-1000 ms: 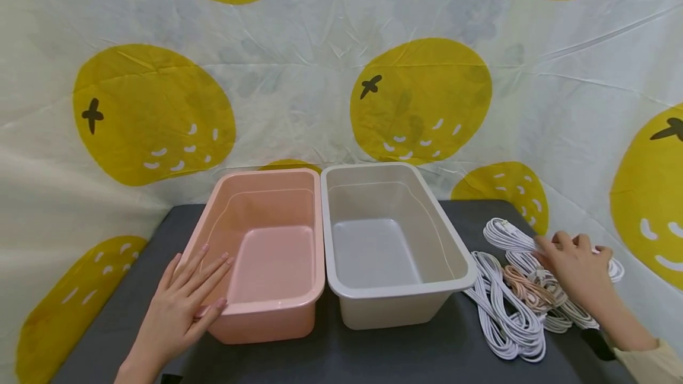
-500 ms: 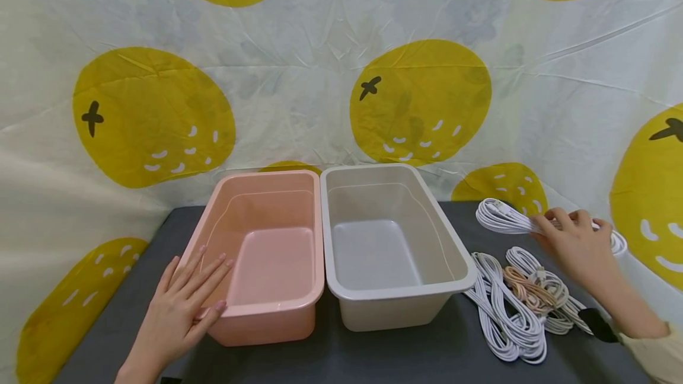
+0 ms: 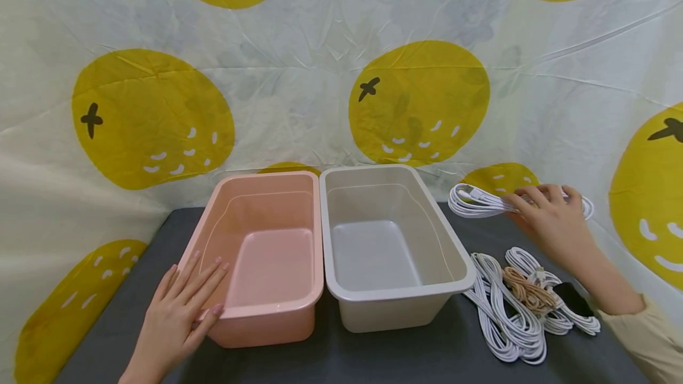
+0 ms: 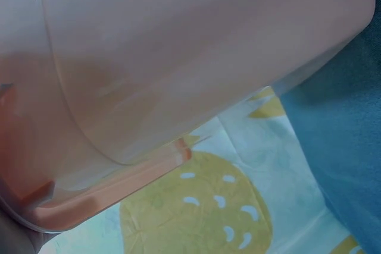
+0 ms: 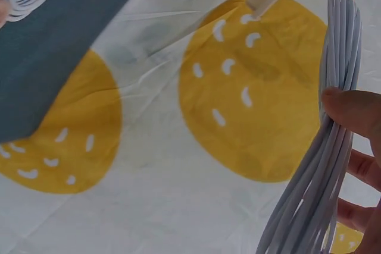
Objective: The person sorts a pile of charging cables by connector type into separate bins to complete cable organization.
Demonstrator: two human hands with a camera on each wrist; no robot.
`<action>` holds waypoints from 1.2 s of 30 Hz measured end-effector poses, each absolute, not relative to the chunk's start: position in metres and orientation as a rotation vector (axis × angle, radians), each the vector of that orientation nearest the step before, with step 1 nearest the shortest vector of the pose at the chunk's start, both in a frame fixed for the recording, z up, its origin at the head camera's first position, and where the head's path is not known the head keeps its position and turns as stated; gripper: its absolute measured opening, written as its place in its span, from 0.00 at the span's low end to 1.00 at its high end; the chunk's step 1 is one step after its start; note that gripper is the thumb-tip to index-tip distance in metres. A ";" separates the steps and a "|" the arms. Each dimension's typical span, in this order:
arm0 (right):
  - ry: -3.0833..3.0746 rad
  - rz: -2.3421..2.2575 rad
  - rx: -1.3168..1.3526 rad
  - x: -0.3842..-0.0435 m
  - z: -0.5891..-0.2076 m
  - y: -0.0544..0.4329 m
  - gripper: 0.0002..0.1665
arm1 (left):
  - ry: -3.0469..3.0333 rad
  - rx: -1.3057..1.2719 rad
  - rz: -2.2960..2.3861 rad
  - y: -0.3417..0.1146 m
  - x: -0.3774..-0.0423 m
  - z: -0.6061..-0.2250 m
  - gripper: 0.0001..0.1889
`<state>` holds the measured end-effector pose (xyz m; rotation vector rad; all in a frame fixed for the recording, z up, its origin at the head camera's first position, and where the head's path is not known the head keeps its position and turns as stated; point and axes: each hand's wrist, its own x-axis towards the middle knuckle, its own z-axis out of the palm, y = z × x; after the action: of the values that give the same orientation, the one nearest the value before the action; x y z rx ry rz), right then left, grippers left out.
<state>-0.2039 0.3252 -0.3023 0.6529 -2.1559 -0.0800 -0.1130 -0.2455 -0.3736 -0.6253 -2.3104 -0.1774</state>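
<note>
With its fingers straight, my left hand (image 3: 173,316) rests on the near left rim of the pink bin (image 3: 272,328). In the left wrist view the bin's wall (image 4: 208,40) fills most of the picture. My right hand (image 3: 555,227) grips a bundle of white cable (image 3: 472,203) by its middle, raised at the right beyond the beige bin (image 3: 395,313). Thumb and fingers pinch around the strands in the right wrist view. A looped end with a white connector sticks out to the left of the hand. Below lie more bundled cables: white loops (image 3: 520,330) and a tan one (image 3: 528,290).
Both bins stand side by side on a dark tabletop (image 3: 261,363), with nothing inside them. Another white cable bundle (image 3: 560,325) lies partly behind a black device at the right wrist. A white curtain (image 3: 299,111) printed with yellow fruit hangs behind.
My right hand has lifted the white cable bundle off the pile, upward and then left towards the beige bin. My left hand has stayed on the pink bin's rim.
</note>
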 end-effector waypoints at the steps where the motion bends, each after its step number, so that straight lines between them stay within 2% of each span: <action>1: -2.149 -0.078 0.665 -0.205 -0.300 0.323 0.38 | -2.308 -0.628 -0.179 -0.245 -0.113 -0.374 0.30; 11: -2.109 -0.078 0.779 -0.214 -0.279 0.296 0.32 | -2.291 -0.638 -0.197 -0.245 -0.114 -0.375 0.29; 14: -2.109 -0.086 0.812 -0.217 -0.274 0.288 0.14 | -2.298 -0.633 -0.199 -0.245 -0.113 -0.375 0.29; 15: -2.111 -0.089 0.820 -0.218 -0.273 0.285 0.14 | -2.300 -0.630 -0.201 -0.245 -0.113 -0.375 0.29; 18: -2.113 -0.105 0.839 -0.221 -0.269 0.276 0.28 | -2.307 -0.623 -0.202 -0.245 -0.113 -0.375 0.29; 27: -2.051 -0.048 0.966 -0.233 -0.263 0.250 0.25 | -2.313 -0.615 -0.217 -0.245 -0.113 -0.376 0.29; 36: -2.056 -0.027 1.086 -0.239 -0.254 0.228 0.30 | -2.310 -0.613 -0.219 -0.245 -0.113 -0.376 0.29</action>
<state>-0.2393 0.2277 -0.2544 1.0860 -2.0560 -0.0269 -0.1130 -0.2449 -0.3758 -0.6126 -2.3097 -0.2188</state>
